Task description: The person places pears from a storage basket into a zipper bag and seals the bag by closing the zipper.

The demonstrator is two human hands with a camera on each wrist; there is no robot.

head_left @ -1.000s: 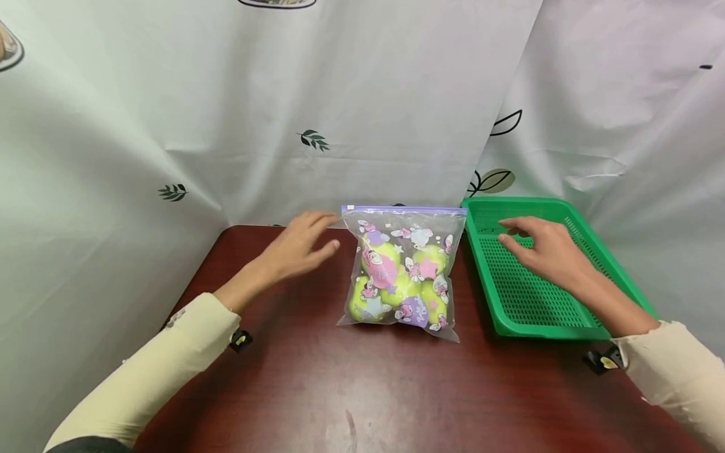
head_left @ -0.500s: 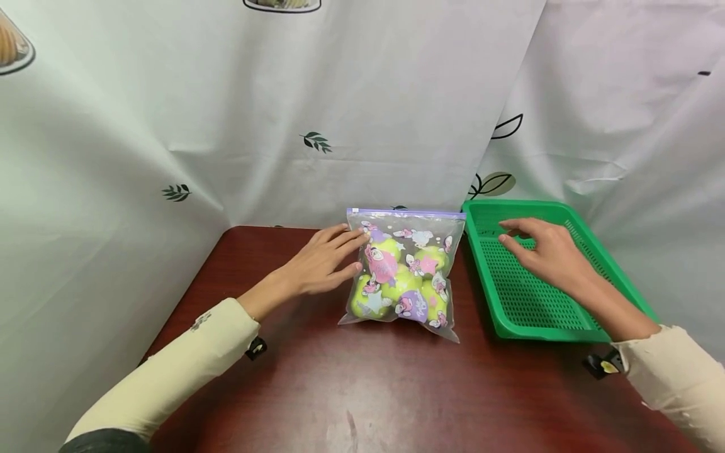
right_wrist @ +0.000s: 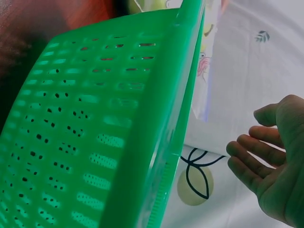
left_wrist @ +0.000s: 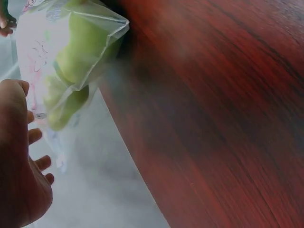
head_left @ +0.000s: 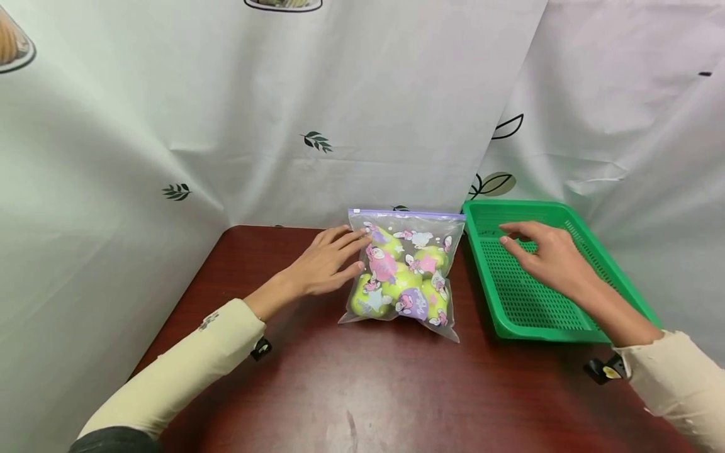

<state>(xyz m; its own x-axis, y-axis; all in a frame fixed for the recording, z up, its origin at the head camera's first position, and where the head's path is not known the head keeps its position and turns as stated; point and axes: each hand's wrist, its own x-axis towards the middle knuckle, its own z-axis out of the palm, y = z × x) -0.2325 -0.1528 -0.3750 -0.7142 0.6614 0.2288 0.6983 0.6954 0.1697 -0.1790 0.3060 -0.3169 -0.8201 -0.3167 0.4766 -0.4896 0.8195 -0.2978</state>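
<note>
A clear zip bag [head_left: 391,222] with a purple slider strip and pink and purple cartoon prints stands near the back of the table. Several round yellow-green fruits [head_left: 401,283] fill it. My left hand [head_left: 325,261], fingers spread and nearly straight, is at the bag's left edge; whether the fingertips touch the plastic I cannot tell. Seen from the left wrist, the hand [left_wrist: 19,156] is beside the bag [left_wrist: 35,47]. My right hand [head_left: 549,258] hovers above the green basket, fingers loosely bent around nothing. The right wrist view shows that hand [right_wrist: 275,161] beside the basket's rim.
The green plastic basket [head_left: 488,289] with a slotted floor stands right of the bag, close to its edge. A dark red wooden table [head_left: 385,390] lies beneath. White printed cloth [head_left: 255,126] hangs behind and at both sides.
My left hand has moved right, reaching the bag's left edge, and its fingers have spread. The bag's upper left corner has shifted slightly right. My right hand is almost unmoved.
</note>
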